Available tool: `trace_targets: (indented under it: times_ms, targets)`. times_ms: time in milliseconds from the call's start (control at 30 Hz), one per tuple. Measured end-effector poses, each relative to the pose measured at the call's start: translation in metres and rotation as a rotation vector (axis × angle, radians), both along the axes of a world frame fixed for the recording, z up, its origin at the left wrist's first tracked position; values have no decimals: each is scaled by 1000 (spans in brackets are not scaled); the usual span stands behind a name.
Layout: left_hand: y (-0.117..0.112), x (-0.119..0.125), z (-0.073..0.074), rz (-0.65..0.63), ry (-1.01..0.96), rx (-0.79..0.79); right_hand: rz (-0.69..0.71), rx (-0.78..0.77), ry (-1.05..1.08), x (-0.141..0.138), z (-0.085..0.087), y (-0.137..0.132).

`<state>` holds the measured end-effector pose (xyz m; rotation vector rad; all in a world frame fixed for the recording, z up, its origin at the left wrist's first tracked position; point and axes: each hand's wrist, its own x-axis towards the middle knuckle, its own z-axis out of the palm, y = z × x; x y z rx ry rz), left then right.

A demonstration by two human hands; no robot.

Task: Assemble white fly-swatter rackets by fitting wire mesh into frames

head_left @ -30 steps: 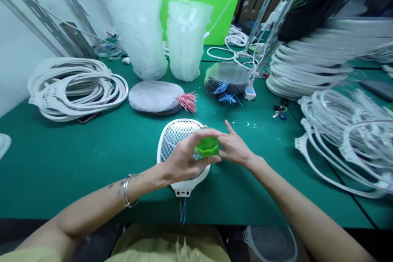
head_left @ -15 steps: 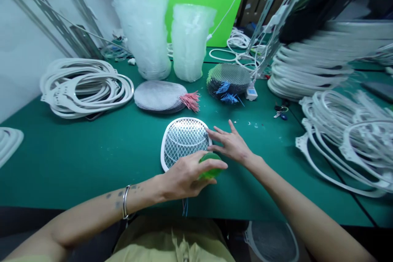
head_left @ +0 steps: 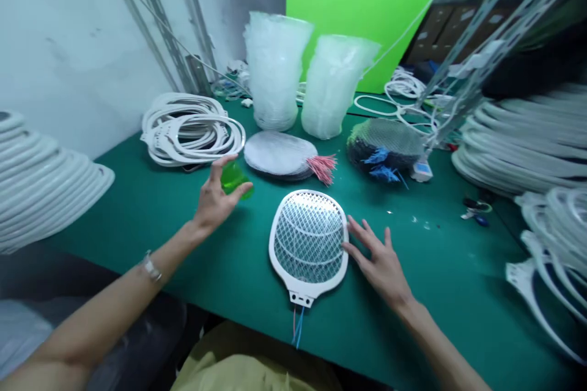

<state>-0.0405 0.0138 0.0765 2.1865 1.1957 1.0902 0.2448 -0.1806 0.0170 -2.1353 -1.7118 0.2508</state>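
A white racket head [head_left: 279,259] with a metal mesh lies flat on the table, its neck toward me. Red and blue wires trail from the neck over the table edge. My left hand [head_left: 216,198] is up and to the left of it, fingers curled around a translucent green, rounded object [head_left: 235,179] whose kind I cannot make out. At the racket head's right rim is my right hand [head_left: 378,263], fingers spread and the tips touching or very near the frame. Nothing is held in it.
Beyond lie a mesh stack with red wires [head_left: 279,153] and one with blue wires [head_left: 387,140]. White frames [head_left: 192,134] pile up left, more stacks [head_left: 46,183] at far left and right [head_left: 527,134]. Two tall translucent stacks [head_left: 277,73] stand behind. Keys [head_left: 477,212] lie right.
My left hand has moved from over the racket head to the left and away, carrying the green object. The whole racket head now shows. My right hand stays by its right rim; the view has shifted.
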Motion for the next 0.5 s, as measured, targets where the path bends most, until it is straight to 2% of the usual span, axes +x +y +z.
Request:
trace_targets:
  times_ms: [33, 100, 167, 200, 267, 300, 333, 400, 500]
  targets:
    - [18, -5, -3, 39, 45, 20, -78, 28, 48, -6, -5, -5]
    - [43, -12, -12, 31, 90, 2, -202, 48, 89, -17, -14, -14]
    - [48, -14, -17, 58, 129, 25, -238, 20, 58, -25, -20, -22]
    - [42, -13, -18, 97, 156, 69, -239, 1, 51, -29, -21, -24]
    - [16, -11, -20, 143, 238, 188, -246, -33, 75, -33, -22, -26]
    - [-3, -9, -22, 125, 292, 231, -253, -46, 101, -34, -20, -26]
    - [-23, -6, -25, 38, 346, 237, -263, -53, 131, -35, -19, -26]
    - [-62, 3, -35, -138, 415, 136, -300, -51, 207, -38, -13, -25]
    - [-100, 21, -52, -150, 301, -94, -420, -52, 460, -47, -2, -28]
